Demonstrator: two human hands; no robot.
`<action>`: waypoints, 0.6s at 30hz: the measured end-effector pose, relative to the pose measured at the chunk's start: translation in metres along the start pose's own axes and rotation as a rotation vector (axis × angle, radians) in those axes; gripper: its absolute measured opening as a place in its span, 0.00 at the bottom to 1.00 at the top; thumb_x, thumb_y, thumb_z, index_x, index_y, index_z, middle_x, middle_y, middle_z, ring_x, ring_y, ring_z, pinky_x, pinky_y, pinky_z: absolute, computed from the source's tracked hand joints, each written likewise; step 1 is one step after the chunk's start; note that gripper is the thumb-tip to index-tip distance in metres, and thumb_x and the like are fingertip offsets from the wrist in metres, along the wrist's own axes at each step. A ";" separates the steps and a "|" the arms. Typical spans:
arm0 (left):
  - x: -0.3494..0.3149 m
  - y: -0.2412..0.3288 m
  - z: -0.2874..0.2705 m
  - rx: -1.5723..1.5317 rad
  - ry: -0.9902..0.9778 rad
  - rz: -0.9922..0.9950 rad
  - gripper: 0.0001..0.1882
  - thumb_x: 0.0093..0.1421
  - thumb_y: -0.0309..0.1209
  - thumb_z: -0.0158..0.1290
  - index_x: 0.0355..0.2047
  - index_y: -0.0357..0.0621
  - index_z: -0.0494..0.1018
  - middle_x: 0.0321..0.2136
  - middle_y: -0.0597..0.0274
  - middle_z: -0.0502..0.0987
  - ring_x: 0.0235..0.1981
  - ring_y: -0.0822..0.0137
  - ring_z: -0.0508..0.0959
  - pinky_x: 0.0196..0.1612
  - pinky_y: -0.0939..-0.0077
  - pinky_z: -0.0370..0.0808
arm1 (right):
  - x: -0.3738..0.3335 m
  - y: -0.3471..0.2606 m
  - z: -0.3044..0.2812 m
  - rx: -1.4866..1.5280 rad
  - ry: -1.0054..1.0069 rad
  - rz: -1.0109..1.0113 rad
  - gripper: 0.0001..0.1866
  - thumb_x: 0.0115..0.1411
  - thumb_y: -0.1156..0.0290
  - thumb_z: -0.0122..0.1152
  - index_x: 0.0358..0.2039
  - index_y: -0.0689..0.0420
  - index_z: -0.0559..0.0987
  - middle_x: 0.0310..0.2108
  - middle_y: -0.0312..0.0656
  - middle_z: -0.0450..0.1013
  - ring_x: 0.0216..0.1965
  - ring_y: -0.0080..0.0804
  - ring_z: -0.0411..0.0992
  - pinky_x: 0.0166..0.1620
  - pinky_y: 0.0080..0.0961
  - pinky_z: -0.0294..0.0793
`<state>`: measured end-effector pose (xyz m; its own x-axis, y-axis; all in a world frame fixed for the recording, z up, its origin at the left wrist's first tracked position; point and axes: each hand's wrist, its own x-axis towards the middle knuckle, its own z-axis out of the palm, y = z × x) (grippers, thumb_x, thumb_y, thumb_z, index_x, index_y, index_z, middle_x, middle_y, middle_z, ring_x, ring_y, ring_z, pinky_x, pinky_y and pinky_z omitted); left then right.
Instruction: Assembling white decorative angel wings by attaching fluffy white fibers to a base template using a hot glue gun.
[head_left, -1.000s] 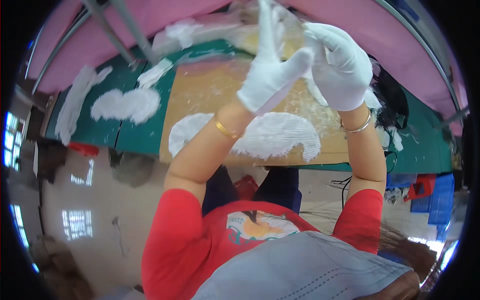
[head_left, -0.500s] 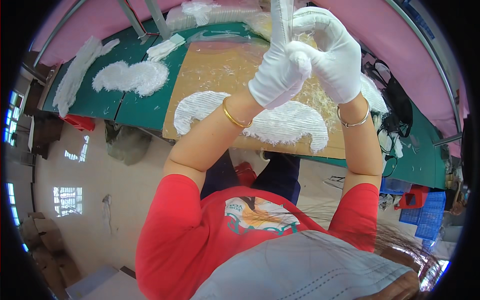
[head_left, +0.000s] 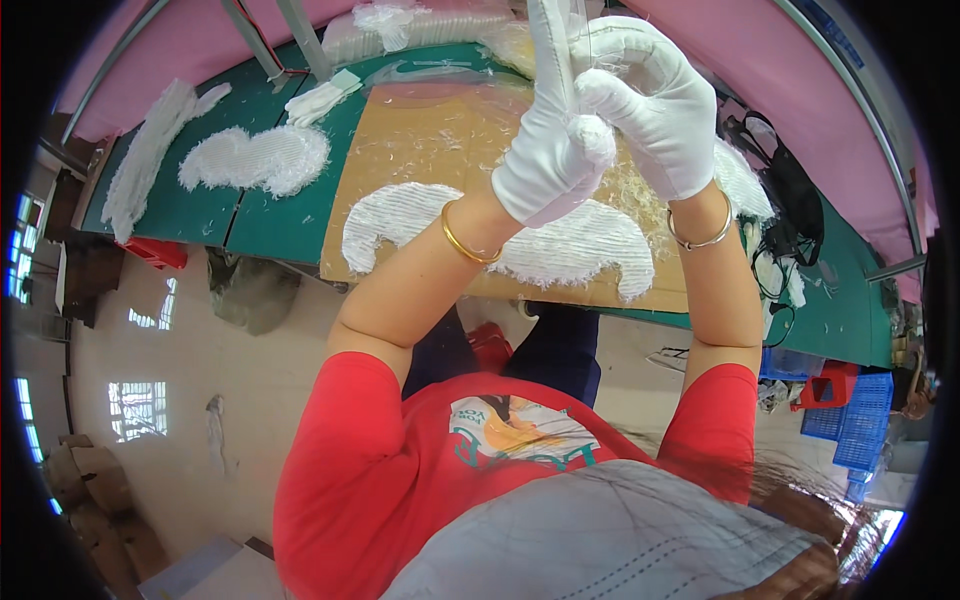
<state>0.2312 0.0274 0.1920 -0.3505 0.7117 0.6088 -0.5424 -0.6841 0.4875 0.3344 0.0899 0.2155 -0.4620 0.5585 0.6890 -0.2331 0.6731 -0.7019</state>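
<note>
Both my hands wear white gloves and are raised over the far part of the table. My left hand (head_left: pixel 548 150) has its fingers stretched straight up, pressed side by side, with the thumb toward the right hand. My right hand (head_left: pixel 660 110) curls its fingers and thumb close beside them; a fine pale line shows there, too thin to name. Under my wrists lies a white, ribbed, fringed fabric piece (head_left: pixel 590 245), curved like a moustache, on a cardboard sheet (head_left: pixel 420 135). My left forearm covers part of it.
On the green table (head_left: pixel 275 215) at left lie a similar shaggy piece (head_left: pixel 255 160), a long fluffy strip (head_left: pixel 150 160) and white gloves (head_left: pixel 322 98). Clear plastic packs (head_left: pixel 430 35) stand at the back. A black bag (head_left: pixel 790 190) lies right; blue crates (head_left: pixel 862 425) are below. Loose fibres litter the cardboard.
My hands have shifted slightly left and the right fingers have curled lower beside the left ones. The view has moved a little; the fabric pieces lie as before.
</note>
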 end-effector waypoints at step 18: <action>0.000 0.003 0.006 -0.047 0.091 0.058 0.20 0.70 0.40 0.54 0.61 0.54 0.72 0.62 0.57 0.74 0.56 0.67 0.77 0.61 0.63 0.69 | -0.004 -0.018 0.013 0.081 -0.035 -0.092 0.09 0.60 0.78 0.71 0.42 0.65 0.84 0.48 0.41 0.77 0.46 0.26 0.75 0.48 0.23 0.78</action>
<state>0.2338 0.0248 0.1974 -0.4488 0.6841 0.5750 -0.5537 -0.7179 0.4220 0.3298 0.0691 0.2232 -0.4645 0.4781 0.7454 -0.3436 0.6784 -0.6494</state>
